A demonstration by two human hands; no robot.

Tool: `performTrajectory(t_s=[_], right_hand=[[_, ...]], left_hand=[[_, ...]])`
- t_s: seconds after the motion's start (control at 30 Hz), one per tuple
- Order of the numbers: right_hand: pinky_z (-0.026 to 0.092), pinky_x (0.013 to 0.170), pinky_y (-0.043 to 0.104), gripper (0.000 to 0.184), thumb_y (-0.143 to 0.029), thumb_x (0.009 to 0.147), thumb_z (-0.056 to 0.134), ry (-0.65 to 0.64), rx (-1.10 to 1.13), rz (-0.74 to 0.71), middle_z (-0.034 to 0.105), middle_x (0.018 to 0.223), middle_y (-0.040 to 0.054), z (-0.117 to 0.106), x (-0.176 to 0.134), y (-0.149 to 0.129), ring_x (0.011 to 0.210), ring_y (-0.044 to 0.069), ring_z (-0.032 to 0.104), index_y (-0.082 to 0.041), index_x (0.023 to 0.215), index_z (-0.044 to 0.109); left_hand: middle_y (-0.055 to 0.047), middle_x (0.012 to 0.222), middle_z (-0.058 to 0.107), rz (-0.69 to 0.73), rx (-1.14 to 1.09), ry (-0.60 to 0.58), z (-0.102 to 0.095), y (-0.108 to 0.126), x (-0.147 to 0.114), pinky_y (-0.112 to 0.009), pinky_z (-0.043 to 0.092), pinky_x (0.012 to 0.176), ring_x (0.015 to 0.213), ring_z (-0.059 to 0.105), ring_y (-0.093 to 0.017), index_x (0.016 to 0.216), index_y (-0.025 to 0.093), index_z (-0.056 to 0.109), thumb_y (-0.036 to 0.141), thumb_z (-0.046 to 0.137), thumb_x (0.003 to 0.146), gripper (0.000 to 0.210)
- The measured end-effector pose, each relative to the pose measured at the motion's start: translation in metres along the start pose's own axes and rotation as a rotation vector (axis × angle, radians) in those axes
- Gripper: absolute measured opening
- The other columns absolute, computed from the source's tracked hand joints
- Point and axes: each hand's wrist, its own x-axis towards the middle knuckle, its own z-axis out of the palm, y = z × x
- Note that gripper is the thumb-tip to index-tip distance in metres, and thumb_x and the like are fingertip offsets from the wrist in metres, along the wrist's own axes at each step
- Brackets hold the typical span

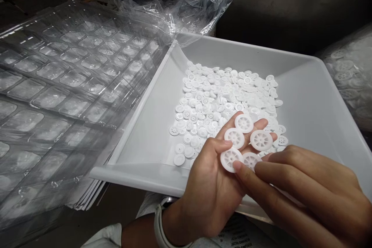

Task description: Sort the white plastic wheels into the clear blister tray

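My left hand is palm up over the near side of a white tray, holding several small white spoked plastic wheels spread over its palm and fingers. The left thumb presses on one of them. From the right, my right hand reaches across with its fingers closed on a wheel at the lower edge of the group, a fingertip also touching the wheel beside it. Beneath and beyond my hands, a heap of similar white wheels lies on the tray floor.
Stacked clear plastic blister trays with rows of pockets stand at the left, over a pile of sheets. A crumpled clear bag sits behind the white tray. Another bag full of wheels is at the far right.
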Motion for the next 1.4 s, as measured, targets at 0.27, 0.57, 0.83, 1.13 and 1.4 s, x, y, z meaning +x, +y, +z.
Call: performTrajectory(t_s=[0.27,0.57,0.83,1.13,1.4], right_hand=[[0.045,0.063,0.038,0.023,-0.006,0.098,0.048,-0.016,0.024,0.078,0.068,0.087,0.0075,0.002,0.000,-0.003,0.079,0.020,0.061,-0.016,0.083,0.062],[0.048,0.066,0.041,0.020,-0.012,0.100,0.046,-0.059,0.025,0.095,0.069,0.093,0.0086,0.000,-0.006,-0.004,0.080,0.021,0.064,-0.014,0.099,0.066],[0.048,0.066,0.040,0.016,-0.009,0.095,0.054,-0.007,-0.001,0.036,0.066,0.088,0.0075,0.001,-0.006,0.000,0.082,0.021,0.063,-0.016,0.091,0.068],[0.044,0.057,0.031,0.015,-0.014,0.098,0.058,-0.097,0.255,0.232,0.061,0.079,0.0029,-0.006,0.000,0.003,0.071,0.014,0.057,-0.017,0.106,0.069],[0.048,0.060,0.025,0.016,-0.025,0.091,0.072,-0.220,0.250,0.347,0.059,0.093,0.0025,-0.030,0.008,0.024,0.078,0.013,0.058,-0.023,0.107,0.067]], left_hand=[[-0.011,0.146,0.060,0.004,0.016,-0.076,-0.003,0.001,-0.003,-0.041,0.037,0.117,0.127,0.063,-0.023,0.151,0.018,0.038,0.014,0.044,0.083,0.068],[-0.009,0.134,0.068,0.018,-0.032,-0.067,-0.003,0.002,-0.001,-0.043,0.035,0.119,0.129,0.062,-0.025,0.148,0.020,0.044,0.015,0.043,0.082,0.067],[-0.013,0.143,0.062,0.000,0.007,-0.050,-0.003,0.001,-0.001,-0.036,0.044,0.111,0.128,0.062,-0.025,0.153,0.014,0.035,0.025,0.042,0.087,0.067],[-0.015,0.150,0.055,-0.012,0.002,-0.057,-0.005,0.003,-0.001,-0.043,0.034,0.120,0.140,0.050,-0.031,0.150,0.011,0.039,0.011,0.047,0.076,0.074],[-0.019,0.148,0.056,0.104,-0.071,-0.063,-0.006,0.002,0.002,-0.040,0.043,0.115,0.141,0.048,-0.033,0.148,0.011,0.043,0.006,0.048,0.076,0.072]])
